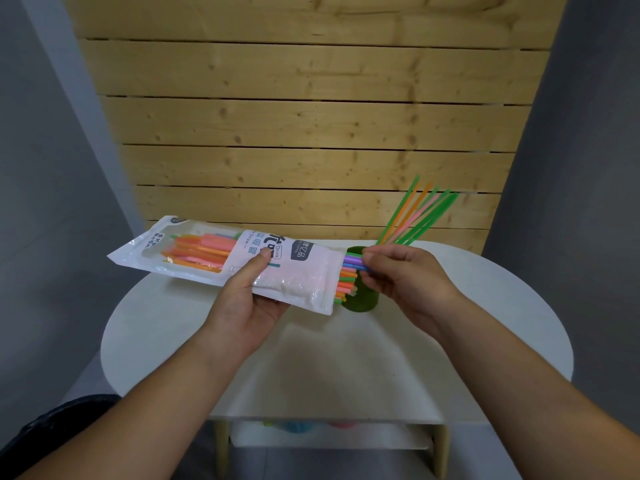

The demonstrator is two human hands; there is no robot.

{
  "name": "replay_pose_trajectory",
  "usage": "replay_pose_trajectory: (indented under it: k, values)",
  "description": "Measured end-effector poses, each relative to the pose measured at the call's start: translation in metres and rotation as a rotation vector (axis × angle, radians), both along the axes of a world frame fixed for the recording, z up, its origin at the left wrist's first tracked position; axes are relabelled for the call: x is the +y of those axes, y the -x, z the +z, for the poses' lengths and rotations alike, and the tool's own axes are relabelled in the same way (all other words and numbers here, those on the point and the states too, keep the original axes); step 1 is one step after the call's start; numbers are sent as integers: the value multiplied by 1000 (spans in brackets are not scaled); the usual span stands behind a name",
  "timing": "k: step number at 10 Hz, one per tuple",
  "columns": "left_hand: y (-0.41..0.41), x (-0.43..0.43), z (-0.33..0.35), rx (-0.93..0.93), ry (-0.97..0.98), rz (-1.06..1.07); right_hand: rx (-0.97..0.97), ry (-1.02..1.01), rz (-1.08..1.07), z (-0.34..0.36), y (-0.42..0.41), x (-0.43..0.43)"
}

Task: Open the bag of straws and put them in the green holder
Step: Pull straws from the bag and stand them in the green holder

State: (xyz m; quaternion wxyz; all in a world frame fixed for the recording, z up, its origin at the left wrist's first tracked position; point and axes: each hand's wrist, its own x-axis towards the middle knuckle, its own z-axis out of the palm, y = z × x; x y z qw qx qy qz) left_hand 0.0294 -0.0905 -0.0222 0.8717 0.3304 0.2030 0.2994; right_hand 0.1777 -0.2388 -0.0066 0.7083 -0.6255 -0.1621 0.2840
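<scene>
Straws (pixel 420 216) in holder (pixel 360 303), more in bag (pixel 298 275)

Counts: 1 bag of straws (pixel 242 261), open at its right end — straws inside too bunched to count. 1 green holder (pixel 360 303) on the surface (pixel 173 334). Straws standing in the holder (pixel 415 216): about 7, with 2 orange, 1 pink and the rest green — overlap makes that approximate. 2 hands: left hand (pixel 242 299), right hand (pixel 405 275). Between the right fingertips: 2 straws (pixel 353 263), one purple, one blue. 1 wooden slat panel (pixel 311 116) behind.
</scene>
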Motion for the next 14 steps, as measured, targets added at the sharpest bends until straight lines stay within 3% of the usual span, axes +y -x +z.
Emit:
replay_pose_trajectory:
  k: [1,4,6,7,8,9,10,12,14]
  values:
    - [1,2,1,0,15,7,8,5,-31,2,-3,-4]
    - [1,1,1,5,30,6,-228,115,64,1,4,-4]
    - [2,3,1,-2,35,11,-142,40,13,-1,-1,-2]
    - [1,4,2,-7,38,16,40,-77,-73,0,0,-2]
    - [2,6,3,-25,54,40,148,-147,-16,-4,9,-5]
    - [3,8,4,-48,79,55,43,-39,150,-16,22,0]
    - [4,6,3,-44,79,35,24,23,133,-21,27,13]
    - [1,-1,1,-32,81,13,194,-235,24,-13,33,29]
    - [1,5,0,-33,132,38,316,-350,-125,-5,31,29]
